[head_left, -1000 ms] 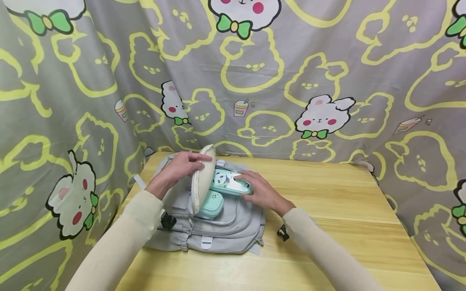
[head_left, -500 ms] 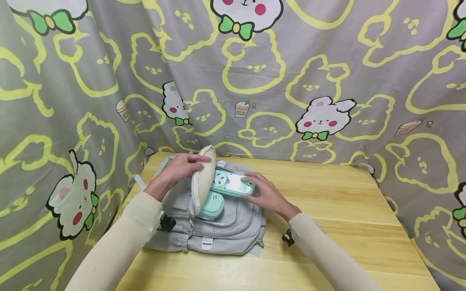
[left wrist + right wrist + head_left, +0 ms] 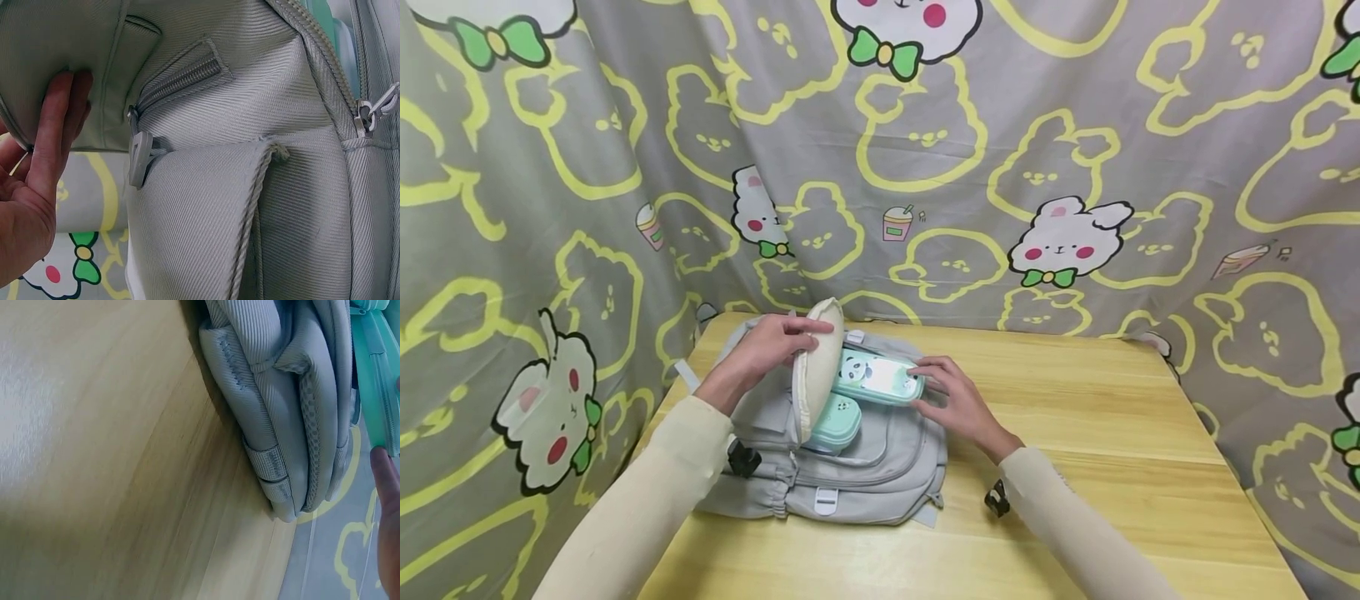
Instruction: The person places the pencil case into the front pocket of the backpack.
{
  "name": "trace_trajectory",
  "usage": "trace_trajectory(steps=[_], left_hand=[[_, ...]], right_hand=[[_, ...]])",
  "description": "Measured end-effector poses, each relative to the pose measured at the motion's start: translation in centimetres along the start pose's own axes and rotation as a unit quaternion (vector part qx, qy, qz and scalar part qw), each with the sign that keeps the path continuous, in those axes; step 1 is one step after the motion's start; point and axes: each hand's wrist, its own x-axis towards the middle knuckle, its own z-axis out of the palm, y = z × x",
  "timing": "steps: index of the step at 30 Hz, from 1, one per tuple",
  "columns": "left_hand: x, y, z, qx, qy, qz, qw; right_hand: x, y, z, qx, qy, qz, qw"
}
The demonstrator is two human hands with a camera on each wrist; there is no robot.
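Note:
A grey backpack (image 3: 880, 500) lies on the table, its front compartment unzipped. My left hand (image 3: 771, 346) grips the edge of the raised flap (image 3: 820, 367), whose cream lining faces right. In the left wrist view, fingers (image 3: 53, 131) lie along the flap's grey outer side. A mint pencil case (image 3: 876, 377) with a panda print sits over the opening, its left end hidden behind the flap. My right hand (image 3: 958, 404) pinches its right end between thumb and fingers. Nearer me, a smaller mint lidded box (image 3: 837, 421) sits in the opening, partly covered by the flap.
The wooden table (image 3: 1097, 467) extends right of the backpack. A grey patterned curtain (image 3: 955, 167) hangs behind it and along the sides. In the left wrist view, a small zipped pocket (image 3: 181, 78) and a zipper pull (image 3: 375, 109) show on the backpack.
My right hand has shifted right along the pencil case to its end, uncovering more of the top. The case has moved only slightly. My left hand keeps holding the flap in place.

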Motion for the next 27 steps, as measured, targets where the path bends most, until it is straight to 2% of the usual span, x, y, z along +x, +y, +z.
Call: trace_trajectory(steps=[6, 27], left_hand=[[0.0, 0.3, 0.0, -0.008, 0.003, -0.007, 0.9999], [0.4, 0.4, 0.4, -0.027, 0.016, 0.015, 0.9994]], right_hand=[[0.4, 0.0, 0.5, 0.013, 0.004, -0.007, 0.9999], [2.4, -1.0, 1.9, 0.048, 0.001, 0.055, 0.9974]])
